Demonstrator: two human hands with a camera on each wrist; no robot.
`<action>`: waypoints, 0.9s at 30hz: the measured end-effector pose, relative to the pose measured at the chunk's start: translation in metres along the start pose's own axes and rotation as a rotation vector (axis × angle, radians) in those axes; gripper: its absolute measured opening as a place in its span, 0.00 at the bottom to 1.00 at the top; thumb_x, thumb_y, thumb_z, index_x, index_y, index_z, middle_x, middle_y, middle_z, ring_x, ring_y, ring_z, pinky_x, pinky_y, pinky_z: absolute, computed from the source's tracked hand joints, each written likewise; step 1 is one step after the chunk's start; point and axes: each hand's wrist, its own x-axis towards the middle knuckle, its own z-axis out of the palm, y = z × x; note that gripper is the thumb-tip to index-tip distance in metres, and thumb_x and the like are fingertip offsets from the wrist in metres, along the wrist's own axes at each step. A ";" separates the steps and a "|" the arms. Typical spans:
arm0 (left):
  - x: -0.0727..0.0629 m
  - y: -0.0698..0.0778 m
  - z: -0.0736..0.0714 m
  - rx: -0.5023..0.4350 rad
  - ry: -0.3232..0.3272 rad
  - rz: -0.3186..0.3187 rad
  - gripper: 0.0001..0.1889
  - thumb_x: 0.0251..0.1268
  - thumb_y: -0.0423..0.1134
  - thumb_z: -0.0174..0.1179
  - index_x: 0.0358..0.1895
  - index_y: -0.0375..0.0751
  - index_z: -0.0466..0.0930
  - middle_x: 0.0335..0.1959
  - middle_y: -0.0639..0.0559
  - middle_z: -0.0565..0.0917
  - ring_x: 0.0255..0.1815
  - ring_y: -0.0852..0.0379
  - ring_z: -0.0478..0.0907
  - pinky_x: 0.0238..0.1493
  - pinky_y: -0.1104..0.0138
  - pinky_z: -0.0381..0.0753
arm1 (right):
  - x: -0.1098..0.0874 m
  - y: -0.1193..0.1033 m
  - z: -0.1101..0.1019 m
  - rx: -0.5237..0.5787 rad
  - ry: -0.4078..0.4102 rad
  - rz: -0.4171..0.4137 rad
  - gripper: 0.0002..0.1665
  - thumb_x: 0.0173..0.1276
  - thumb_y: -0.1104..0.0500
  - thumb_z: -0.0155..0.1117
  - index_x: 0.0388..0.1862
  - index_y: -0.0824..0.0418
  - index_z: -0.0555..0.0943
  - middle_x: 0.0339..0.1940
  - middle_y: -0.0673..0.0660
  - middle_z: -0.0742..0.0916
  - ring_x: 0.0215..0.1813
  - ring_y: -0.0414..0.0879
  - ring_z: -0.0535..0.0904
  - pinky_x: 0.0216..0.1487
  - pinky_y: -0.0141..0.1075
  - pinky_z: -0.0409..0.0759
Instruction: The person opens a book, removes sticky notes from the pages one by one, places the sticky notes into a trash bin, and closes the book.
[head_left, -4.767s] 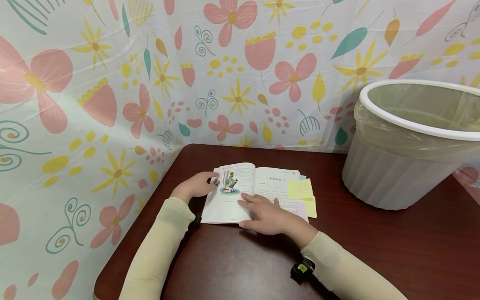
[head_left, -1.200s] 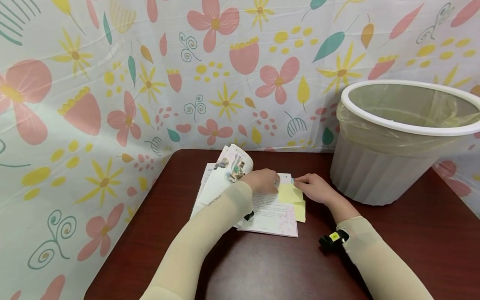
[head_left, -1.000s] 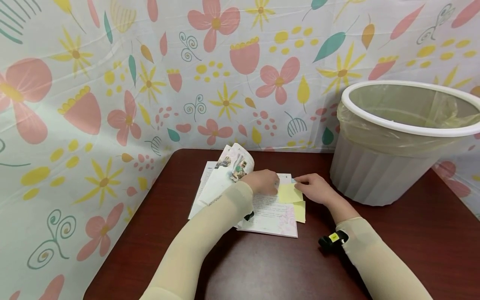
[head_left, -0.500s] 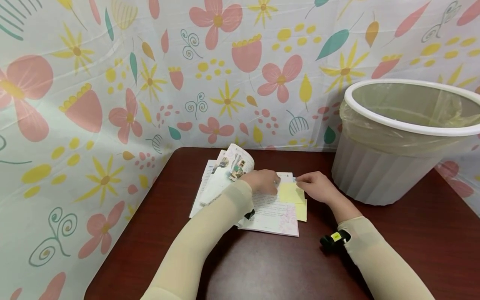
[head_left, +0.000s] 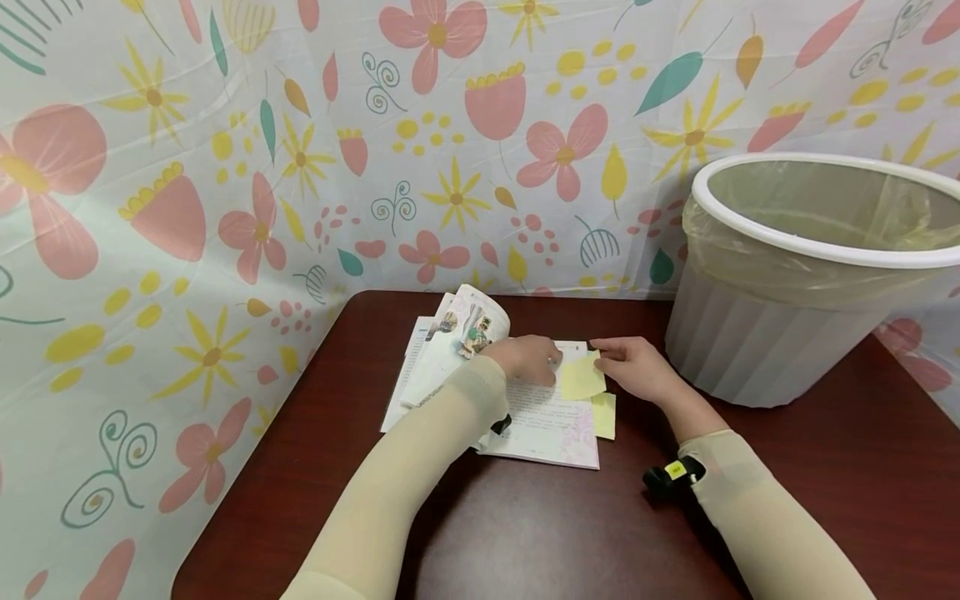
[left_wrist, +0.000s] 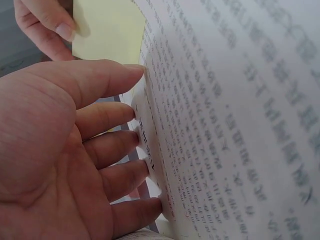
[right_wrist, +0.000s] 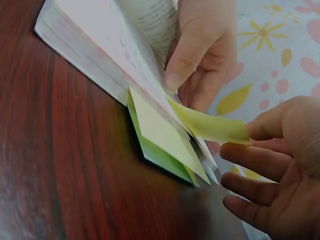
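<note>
An open book (head_left: 536, 425) lies on the table, with the pages on its left side curled up and fanned. The fingertips of my left hand (head_left: 525, 360) press on the right-hand page near the top, their tips against the printed paper in the left wrist view. Between thumb and index finger, my right hand (head_left: 636, 367) pinches the outer edge of a yellow sticky note (head_left: 581, 381). This note bends up off the page in the right wrist view, its inner end beside the left thumb. Below it, another yellow sticky note (head_left: 604, 417) juts past the book's right edge.
A grey ribbed bin (head_left: 757, 333) with a white rim and clear yellowish liner stands right of the book. Flower-patterned cloth (head_left: 450, 125) hangs behind and to the left of the dark red-brown table (head_left: 540, 533).
Earlier the book lay flat with both hands on it; pages were then turned. Over the last second, the right hand has lifted the upper sticky note's edge off the page. The left hand stays put.
</note>
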 end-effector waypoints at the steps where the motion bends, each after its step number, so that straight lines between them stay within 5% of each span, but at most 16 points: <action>1: 0.000 0.000 0.000 -0.002 -0.002 0.001 0.32 0.72 0.47 0.60 0.78 0.61 0.67 0.81 0.63 0.64 0.82 0.59 0.60 0.76 0.61 0.68 | 0.000 -0.001 0.000 0.009 -0.006 -0.008 0.29 0.77 0.60 0.60 0.73 0.68 0.73 0.69 0.71 0.81 0.66 0.64 0.81 0.58 0.52 0.86; 10: 0.000 0.001 -0.001 0.010 -0.002 -0.002 0.32 0.72 0.46 0.59 0.78 0.61 0.66 0.81 0.62 0.65 0.82 0.59 0.60 0.76 0.62 0.68 | 0.001 -0.003 0.007 0.024 -0.029 -0.008 0.30 0.76 0.61 0.58 0.74 0.69 0.72 0.70 0.69 0.80 0.67 0.64 0.80 0.58 0.51 0.85; 22: 0.000 0.001 -0.001 0.006 -0.009 0.003 0.32 0.72 0.46 0.59 0.78 0.60 0.66 0.81 0.62 0.64 0.82 0.58 0.60 0.77 0.60 0.67 | 0.001 -0.001 0.010 0.002 -0.023 -0.047 0.22 0.76 0.65 0.56 0.65 0.69 0.81 0.61 0.68 0.86 0.57 0.58 0.86 0.52 0.48 0.87; 27: 0.000 0.001 -0.002 -0.009 -0.026 -0.011 0.32 0.73 0.47 0.59 0.79 0.60 0.65 0.82 0.63 0.62 0.83 0.58 0.58 0.78 0.60 0.67 | 0.001 -0.002 0.010 0.011 -0.013 -0.052 0.21 0.74 0.66 0.55 0.62 0.68 0.83 0.59 0.69 0.87 0.48 0.51 0.87 0.45 0.38 0.85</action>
